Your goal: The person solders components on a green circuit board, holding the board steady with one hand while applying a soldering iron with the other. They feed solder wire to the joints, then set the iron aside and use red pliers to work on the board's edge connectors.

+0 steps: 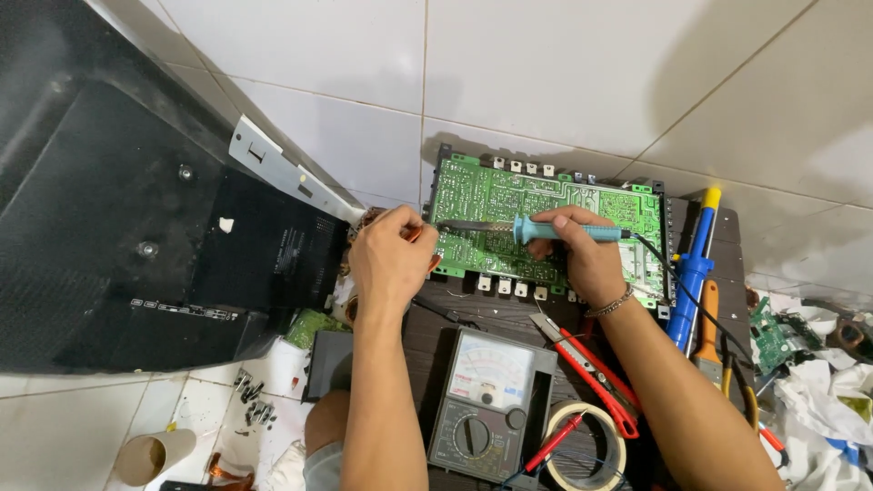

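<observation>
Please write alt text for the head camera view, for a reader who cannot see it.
The right hand holds a teal-handled soldering iron over a green circuit board, and the left hand rests at the board's left edge. Below lie an analogue multimeter, a red utility knife and a tape roll, on a white tiled floor.

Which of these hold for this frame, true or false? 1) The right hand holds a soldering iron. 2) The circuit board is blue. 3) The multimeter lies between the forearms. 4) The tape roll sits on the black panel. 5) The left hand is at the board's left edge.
1) True: the right hand grips the soldering iron by its teal handle.
2) False: the circuit board is green.
3) True: the multimeter lies between the forearms.
4) False: the tape roll lies beside the multimeter, far from the black panel.
5) True: the left hand is there.
</observation>
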